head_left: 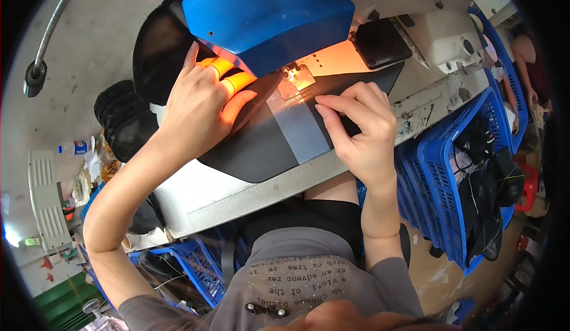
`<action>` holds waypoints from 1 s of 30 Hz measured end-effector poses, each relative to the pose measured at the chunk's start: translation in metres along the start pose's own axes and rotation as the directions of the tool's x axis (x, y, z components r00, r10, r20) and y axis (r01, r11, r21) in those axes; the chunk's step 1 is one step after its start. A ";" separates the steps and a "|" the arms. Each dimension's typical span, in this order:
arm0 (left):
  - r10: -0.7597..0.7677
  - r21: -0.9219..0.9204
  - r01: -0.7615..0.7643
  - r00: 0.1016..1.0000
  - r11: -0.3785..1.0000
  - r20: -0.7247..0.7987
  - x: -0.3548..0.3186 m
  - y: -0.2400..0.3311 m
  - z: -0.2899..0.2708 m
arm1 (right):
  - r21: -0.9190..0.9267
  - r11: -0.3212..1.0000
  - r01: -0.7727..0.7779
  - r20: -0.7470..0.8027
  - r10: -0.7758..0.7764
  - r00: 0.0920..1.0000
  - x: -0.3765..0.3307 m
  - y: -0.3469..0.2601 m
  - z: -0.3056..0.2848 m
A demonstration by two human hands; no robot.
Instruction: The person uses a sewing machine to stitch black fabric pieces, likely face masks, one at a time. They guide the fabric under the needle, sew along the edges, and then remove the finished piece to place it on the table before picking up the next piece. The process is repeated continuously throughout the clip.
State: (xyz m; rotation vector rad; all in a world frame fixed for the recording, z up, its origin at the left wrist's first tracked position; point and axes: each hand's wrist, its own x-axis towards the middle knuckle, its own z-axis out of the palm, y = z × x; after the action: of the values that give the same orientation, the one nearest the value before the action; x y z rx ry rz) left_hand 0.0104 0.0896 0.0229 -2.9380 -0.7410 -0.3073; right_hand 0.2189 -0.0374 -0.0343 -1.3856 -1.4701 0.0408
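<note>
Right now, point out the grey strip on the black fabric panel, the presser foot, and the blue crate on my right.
Grey strip (300, 130), head view: middle of the strip.
Presser foot (292, 74), head view: metal foot under the lamp.
Blue crate (448, 170), head view: its latticed side wall.

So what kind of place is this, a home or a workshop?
Most likely a sewing workshop or small factory: an industrial sewing machine with a lit needle area, a dark mesh fabric panel under both hands, and blue plastic crates holding dark pieces beside the table.
</note>
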 end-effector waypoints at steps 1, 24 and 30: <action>-0.027 -0.004 0.027 1.000 1.000 -0.010 -0.002 0.003 0.002 | 0.005 1.000 0.003 0.001 -0.003 1.000 0.000 0.000 0.000; -0.025 -0.112 0.026 1.000 0.993 0.010 -0.011 0.045 -0.008 | 0.013 0.999 0.044 -0.035 -0.044 0.998 0.000 0.002 0.004; 0.012 0.051 -0.019 0.991 0.999 0.137 0.008 0.036 -0.016 | -0.030 0.999 0.036 -0.021 -0.037 0.999 -0.001 0.001 0.003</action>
State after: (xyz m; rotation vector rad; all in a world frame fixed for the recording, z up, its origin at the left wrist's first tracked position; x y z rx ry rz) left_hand 0.0313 0.0595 0.0389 -2.9366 -0.7297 -0.0844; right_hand 0.2179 -0.0357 -0.0367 -1.3782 -1.4826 -0.0189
